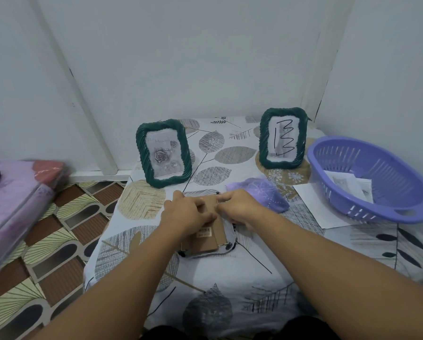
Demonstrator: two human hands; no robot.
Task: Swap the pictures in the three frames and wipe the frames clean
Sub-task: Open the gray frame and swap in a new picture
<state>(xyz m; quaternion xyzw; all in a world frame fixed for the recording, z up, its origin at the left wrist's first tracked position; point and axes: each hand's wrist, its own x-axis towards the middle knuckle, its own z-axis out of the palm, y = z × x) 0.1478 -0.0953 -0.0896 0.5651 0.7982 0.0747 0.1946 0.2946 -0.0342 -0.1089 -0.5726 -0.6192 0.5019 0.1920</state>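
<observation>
Frame (209,238) lies face-down on the surface, long axis running away from the person; both hands, left (188,213) and right (240,207), pinch at its backing's far end.

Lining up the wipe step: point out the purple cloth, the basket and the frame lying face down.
Purple cloth (259,193): head view, middle of its crumpled top.
Basket (387,218): head view, near slotted wall.
Face-down frame (206,244): head view, brown backing board below the hands.
</observation>
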